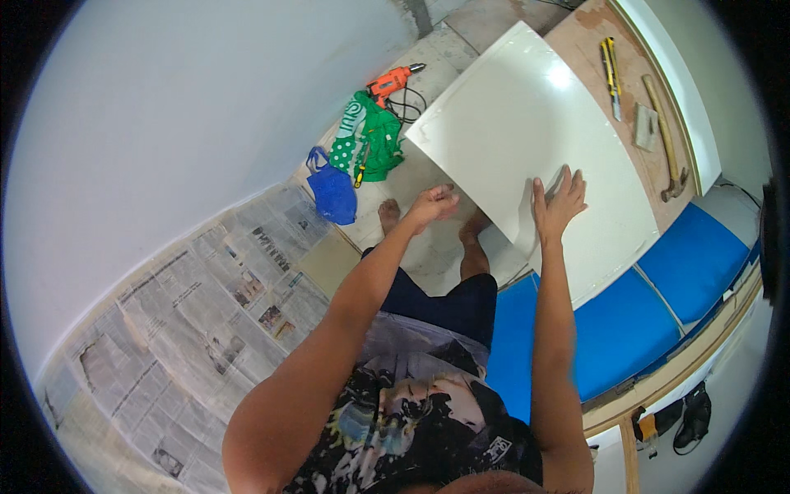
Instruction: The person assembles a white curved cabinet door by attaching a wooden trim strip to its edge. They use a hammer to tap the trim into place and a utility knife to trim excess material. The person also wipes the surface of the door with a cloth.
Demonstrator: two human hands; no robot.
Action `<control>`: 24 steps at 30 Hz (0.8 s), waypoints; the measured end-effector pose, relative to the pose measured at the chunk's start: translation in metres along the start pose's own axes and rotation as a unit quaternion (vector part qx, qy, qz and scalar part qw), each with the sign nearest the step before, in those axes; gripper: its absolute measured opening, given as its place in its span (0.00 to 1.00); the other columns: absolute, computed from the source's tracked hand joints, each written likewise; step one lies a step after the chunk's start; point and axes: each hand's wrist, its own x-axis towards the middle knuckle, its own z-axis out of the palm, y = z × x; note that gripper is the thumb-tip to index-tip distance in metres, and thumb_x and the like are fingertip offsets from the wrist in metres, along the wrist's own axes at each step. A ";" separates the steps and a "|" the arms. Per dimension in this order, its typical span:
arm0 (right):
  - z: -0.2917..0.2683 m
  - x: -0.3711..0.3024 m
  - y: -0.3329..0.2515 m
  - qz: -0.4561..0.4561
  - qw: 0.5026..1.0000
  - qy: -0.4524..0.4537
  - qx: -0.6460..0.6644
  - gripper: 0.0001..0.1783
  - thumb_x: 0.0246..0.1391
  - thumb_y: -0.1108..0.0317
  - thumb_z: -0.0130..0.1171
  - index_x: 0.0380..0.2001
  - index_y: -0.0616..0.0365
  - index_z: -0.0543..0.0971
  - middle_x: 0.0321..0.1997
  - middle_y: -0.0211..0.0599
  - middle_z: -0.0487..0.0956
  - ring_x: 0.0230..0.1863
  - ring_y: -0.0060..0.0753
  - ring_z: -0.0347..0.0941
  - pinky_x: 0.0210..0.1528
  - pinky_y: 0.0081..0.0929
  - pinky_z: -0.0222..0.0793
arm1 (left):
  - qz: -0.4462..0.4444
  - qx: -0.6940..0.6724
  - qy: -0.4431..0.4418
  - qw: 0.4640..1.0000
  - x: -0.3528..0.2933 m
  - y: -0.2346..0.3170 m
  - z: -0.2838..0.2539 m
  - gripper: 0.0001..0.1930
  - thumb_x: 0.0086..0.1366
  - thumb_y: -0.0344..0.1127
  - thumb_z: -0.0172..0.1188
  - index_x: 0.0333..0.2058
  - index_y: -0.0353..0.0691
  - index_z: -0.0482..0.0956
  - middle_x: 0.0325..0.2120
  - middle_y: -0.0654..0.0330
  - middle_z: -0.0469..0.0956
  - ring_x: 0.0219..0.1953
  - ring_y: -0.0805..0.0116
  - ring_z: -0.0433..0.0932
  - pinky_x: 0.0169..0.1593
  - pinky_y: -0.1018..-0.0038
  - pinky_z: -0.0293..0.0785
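Note:
A large glossy white panel [527,123] lies across a wooden surface and reaches over blue padded sections near me. My right hand [562,206] rests flat on its top face, fingers spread. Just off the panel's left edge, my left hand [432,207] hovers with its fingers loosely bent, and I see nothing in it. My bare feet and dark shorts show below that hand.
Beyond the panel, a yellow utility knife [611,78], a greyish block [646,128] and a hammer [666,140] lie on wood [583,37]. An orange drill [389,82], green bag [383,152], screwdriver [361,169] and blue bag [333,193] sit left, near newspaper [189,305]. Blue pads [625,329] line the right.

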 end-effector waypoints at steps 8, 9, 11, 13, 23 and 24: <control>0.058 0.010 0.000 0.002 0.985 0.032 -0.168 0.50 0.56 0.32 0.53 0.70 0.57 0.59 0.74 0.63 0.50 0.75 0.70 0.38 0.68 0.75 0.28 | 0.077 0.338 0.233 0.909 0.103 -0.170 -0.296 0.22 0.60 0.45 0.62 0.48 0.34 0.81 0.44 0.42 0.81 0.48 0.48 0.80 0.52 0.62 0.75; 0.055 0.002 0.002 -0.002 0.983 0.036 -0.180 0.49 0.56 0.33 0.53 0.70 0.57 0.59 0.74 0.64 0.50 0.75 0.69 0.39 0.69 0.73 0.29 | 0.068 0.408 0.256 0.874 0.104 -0.153 -0.312 0.20 0.61 0.44 0.61 0.46 0.34 0.81 0.44 0.41 0.81 0.49 0.45 0.79 0.53 0.59 0.75; 0.054 -0.001 0.008 -0.022 0.980 0.050 -0.192 0.48 0.57 0.35 0.54 0.69 0.58 0.60 0.73 0.65 0.51 0.75 0.67 0.40 0.70 0.69 0.32 | 0.048 0.469 0.233 0.850 0.123 -0.155 -0.349 0.16 0.61 0.41 0.57 0.39 0.34 0.82 0.41 0.41 0.81 0.48 0.42 0.78 0.53 0.55 0.74; 0.051 -0.004 0.010 -0.087 0.984 0.059 -0.142 0.45 0.58 0.38 0.55 0.69 0.58 0.62 0.74 0.62 0.51 0.74 0.63 0.42 0.72 0.62 0.36 | 0.030 0.504 0.227 0.833 0.156 -0.174 -0.376 0.15 0.62 0.40 0.55 0.39 0.35 0.80 0.40 0.41 0.81 0.48 0.40 0.78 0.53 0.54 0.74; 0.055 -0.008 -0.001 -0.191 0.970 0.071 -0.136 0.38 0.58 0.44 0.57 0.66 0.54 0.68 0.70 0.50 0.63 0.73 0.50 0.55 0.73 0.50 0.52 | 0.110 0.632 0.279 0.714 0.285 -0.250 -0.427 0.10 0.69 0.31 0.45 0.46 0.36 0.68 0.40 0.42 0.80 0.39 0.42 0.83 0.42 0.54 0.80; 0.060 -0.005 -0.005 -0.203 0.970 0.085 -0.106 0.33 0.58 0.50 0.58 0.63 0.56 0.71 0.68 0.51 0.66 0.70 0.50 0.60 0.71 0.48 0.55 | 0.139 0.625 0.303 0.706 0.292 -0.268 -0.440 0.09 0.69 0.30 0.45 0.45 0.36 0.67 0.39 0.41 0.80 0.39 0.42 0.83 0.41 0.55 0.81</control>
